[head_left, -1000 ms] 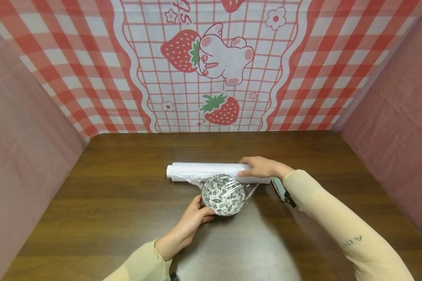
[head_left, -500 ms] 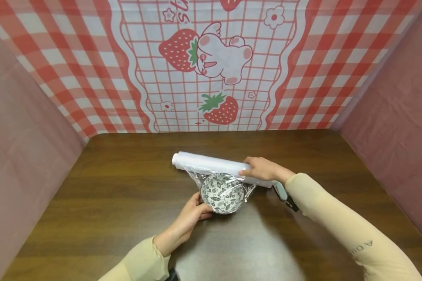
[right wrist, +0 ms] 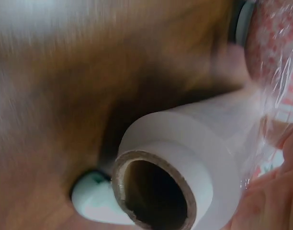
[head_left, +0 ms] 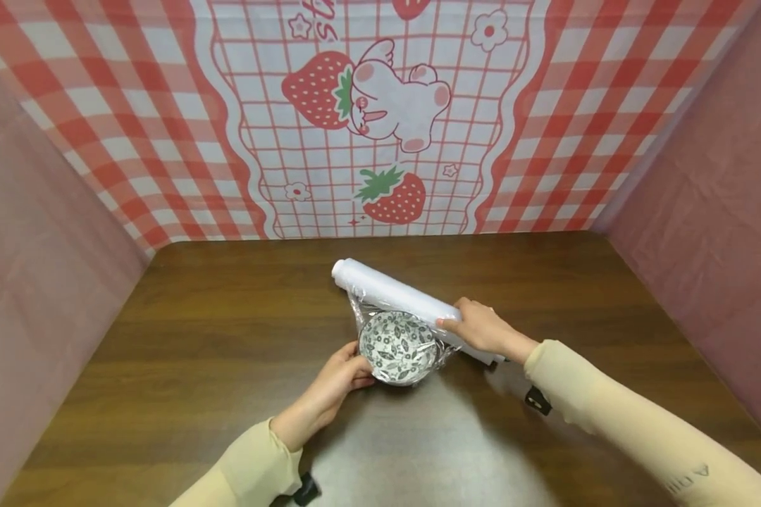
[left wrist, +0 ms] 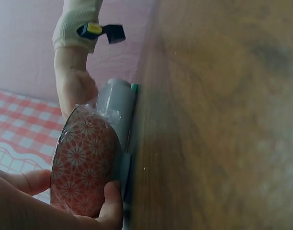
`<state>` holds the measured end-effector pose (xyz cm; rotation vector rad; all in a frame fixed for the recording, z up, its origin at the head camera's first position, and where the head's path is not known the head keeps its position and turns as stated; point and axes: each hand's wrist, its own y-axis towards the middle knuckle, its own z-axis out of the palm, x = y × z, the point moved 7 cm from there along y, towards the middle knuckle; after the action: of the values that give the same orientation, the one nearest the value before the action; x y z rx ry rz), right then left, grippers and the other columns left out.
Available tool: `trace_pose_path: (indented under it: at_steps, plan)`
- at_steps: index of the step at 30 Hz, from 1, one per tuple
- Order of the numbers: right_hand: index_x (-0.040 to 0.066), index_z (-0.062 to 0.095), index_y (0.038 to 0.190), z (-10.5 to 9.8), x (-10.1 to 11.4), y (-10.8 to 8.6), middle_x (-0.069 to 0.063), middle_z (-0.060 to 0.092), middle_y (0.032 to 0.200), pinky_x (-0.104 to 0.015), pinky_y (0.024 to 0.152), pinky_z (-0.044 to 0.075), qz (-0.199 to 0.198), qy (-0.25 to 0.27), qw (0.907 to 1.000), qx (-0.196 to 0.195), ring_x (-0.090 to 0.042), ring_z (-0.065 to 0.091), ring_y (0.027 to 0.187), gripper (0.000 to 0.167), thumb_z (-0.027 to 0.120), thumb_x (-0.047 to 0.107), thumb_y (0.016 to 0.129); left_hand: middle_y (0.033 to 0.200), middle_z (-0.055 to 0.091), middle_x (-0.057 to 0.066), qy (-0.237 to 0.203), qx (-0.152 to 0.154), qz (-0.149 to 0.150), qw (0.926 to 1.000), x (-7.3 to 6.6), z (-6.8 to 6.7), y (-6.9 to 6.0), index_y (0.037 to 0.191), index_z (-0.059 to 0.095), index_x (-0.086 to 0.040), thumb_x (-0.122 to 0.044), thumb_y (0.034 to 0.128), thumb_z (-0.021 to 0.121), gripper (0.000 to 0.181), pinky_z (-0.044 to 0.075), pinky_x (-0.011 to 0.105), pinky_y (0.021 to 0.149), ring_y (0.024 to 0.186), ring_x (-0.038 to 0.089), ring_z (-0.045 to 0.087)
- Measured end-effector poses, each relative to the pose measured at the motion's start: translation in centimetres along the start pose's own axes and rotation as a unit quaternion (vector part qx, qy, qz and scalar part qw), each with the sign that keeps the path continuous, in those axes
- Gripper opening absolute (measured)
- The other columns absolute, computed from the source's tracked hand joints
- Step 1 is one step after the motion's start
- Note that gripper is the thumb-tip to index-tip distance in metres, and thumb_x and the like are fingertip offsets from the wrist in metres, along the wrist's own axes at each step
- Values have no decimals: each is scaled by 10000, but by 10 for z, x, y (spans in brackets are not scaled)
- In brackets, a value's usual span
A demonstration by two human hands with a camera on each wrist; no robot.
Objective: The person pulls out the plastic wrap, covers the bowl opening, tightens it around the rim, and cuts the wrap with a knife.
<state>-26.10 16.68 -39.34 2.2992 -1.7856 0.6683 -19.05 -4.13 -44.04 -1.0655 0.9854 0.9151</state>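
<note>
Near the middle of the brown tabletop (head_left: 196, 366), I have the bowl (head_left: 397, 348) gripped at its near left side, the fingers of my left hand (head_left: 330, 384) bent round it. My right hand (head_left: 485, 329) holds the white roll (head_left: 396, 292) near its right end, fingers curved over it. That roll slants just beyond the bowl, its left end farther from me. Clear film (head_left: 445, 353) bunches at the bowl's right edge.
</note>
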Motion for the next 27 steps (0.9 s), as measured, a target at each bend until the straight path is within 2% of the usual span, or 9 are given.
trace_pose_path:
  at_steps: [3,8,13,15,17,21,23,27]
  plan:
    - [-92,535,943,3,2,-9,-113,532,756,-310,564,412,174,209,9996,65,-197,487,636,447,527,351,885,950,586,129,-18,-34,21,10000,0,-2,0,1237,400,109,-5,748,449,504,489,279,764,754,104,586]
    - [-48,514,819,10,6,-21,-57,418,666,-256,482,324,450,712,9957,395,-146,370,542,413,507,358,897,1056,573,236,-17,-171,104,9998,-3,-8,-1,1269,372,124,-11,790,425,500,492,308,801,805,136,602]
    - [-100,530,914,12,3,-30,-100,480,751,-263,548,380,740,1273,9868,680,-167,430,630,406,482,302,911,1161,506,259,3,-342,110,9994,-4,-17,-2,1331,307,93,-26,844,396,509,488,285,777,816,134,585]
    - [-138,502,1006,14,3,-34,-156,524,853,-293,615,438,807,1590,9811,753,-202,495,727,406,473,255,909,1172,494,247,13,-374,105,9992,-4,-20,-2,1334,312,74,-31,856,385,495,482,269,758,809,126,578]
    - [-149,481,1033,17,3,-37,-191,536,892,-309,642,470,881,1955,9730,851,-221,525,764,386,469,213,900,1171,494,237,3,-381,115,9992,-4,-22,-2,1330,327,65,-33,862,381,481,480,259,744,803,119,577]
    - [-151,420,1111,22,4,-44,-228,514,997,-344,718,476,1028,2439,9597,943,-260,528,862,399,472,178,891,1114,524,199,-41,-408,108,9991,-5,-24,-2,1314,354,70,-28,864,375,461,472,244,715,772,98,569]
    - [-143,421,1110,24,4,-47,-223,512,1006,-344,744,456,1020,2553,9569,935,-266,515,890,396,490,173,881,1073,543,162,-57,-465,84,9989,-5,-27,-2,1309,366,70,-27,864,373,456,464,242,698,753,89,559]
    - [-119,412,1079,29,7,-53,-200,510,972,-318,717,447,1001,2845,9486,961,-249,518,871,383,527,179,869,967,565,84,-25,-636,16,9980,-6,-34,-3,1298,401,65,-45,875,378,438,450,251,678,725,83,525]
